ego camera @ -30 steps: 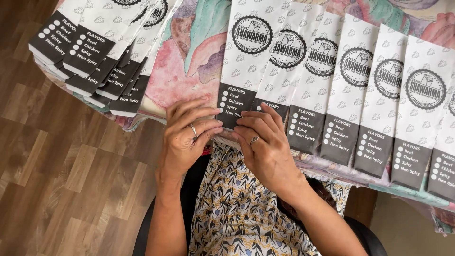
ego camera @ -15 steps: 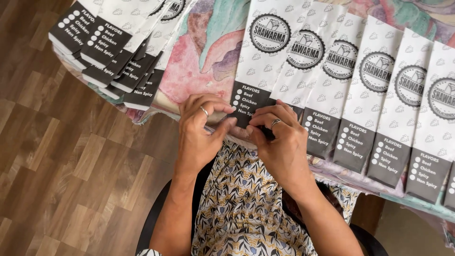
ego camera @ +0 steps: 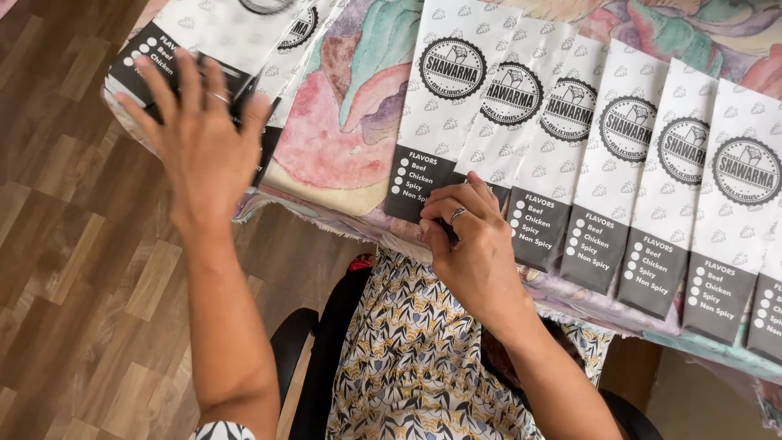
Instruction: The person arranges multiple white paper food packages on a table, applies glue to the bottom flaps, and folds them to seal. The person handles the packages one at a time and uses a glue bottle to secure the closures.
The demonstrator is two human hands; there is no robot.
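reaching w/ left hand (ego camera: 195,138), fingers spread and holding nothing, over the stacked paper sleeves (ego camera: 204,41); right hand (ego camera: 468,244) pins the overlapped row's 1st sleeve (ego camera: 436,122) at table edge. best lift 1 only.

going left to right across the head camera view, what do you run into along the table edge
Left hand over the stack of paper sleeves → bare patch of floral tablecloth → right hand on the nearest sleeve → overlapping row of paper sleeves.

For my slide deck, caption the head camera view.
Left hand reaches a paper sleeve stack; right hand presses overlapping sleeves.
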